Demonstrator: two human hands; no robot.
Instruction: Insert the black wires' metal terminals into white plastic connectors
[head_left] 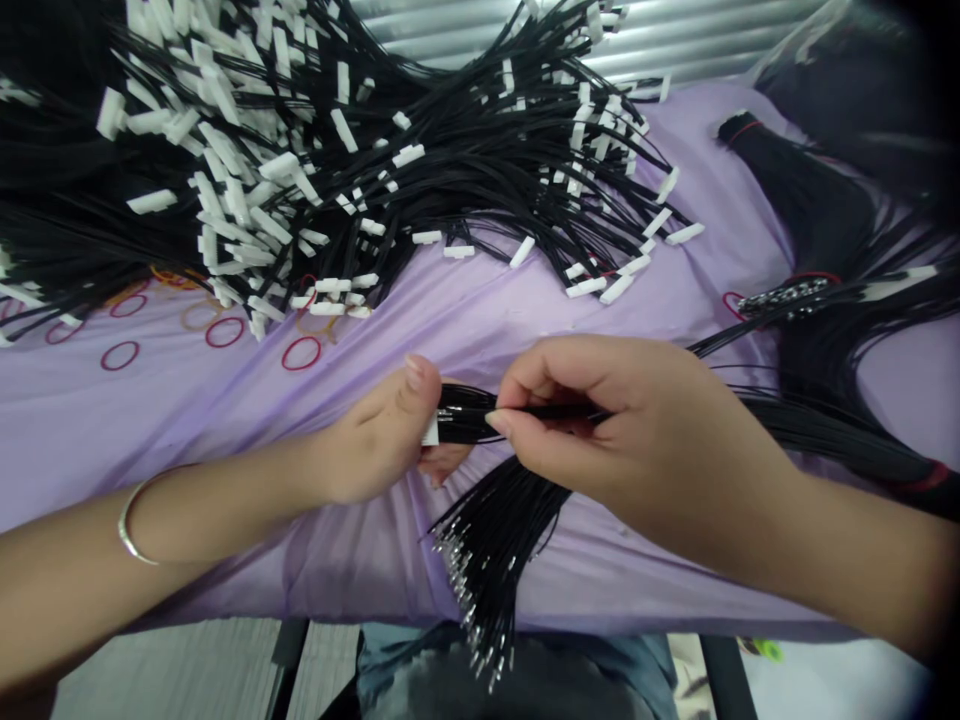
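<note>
My left hand (397,430) is closed around one end of a bundle of thin black wires (466,413); a bit of white shows beside its thumb. Just to the right, my right hand (592,410) pinches the same wires between thumb and forefinger. Below it a second fan of black wires (502,530) hangs toward the table's front edge, its bare silvery tips spread out. Behind my right wrist the wires run on to the right, where a dark red band (926,478) circles them. What lies inside my left palm is hidden.
A large heap of black wires (465,150) with white connectors covers the back of the purple cloth (375,350). Several red rubber bands (301,353) lie at the left. Banded wire bundles (806,190) and a dark plastic bag (862,80) are at the right.
</note>
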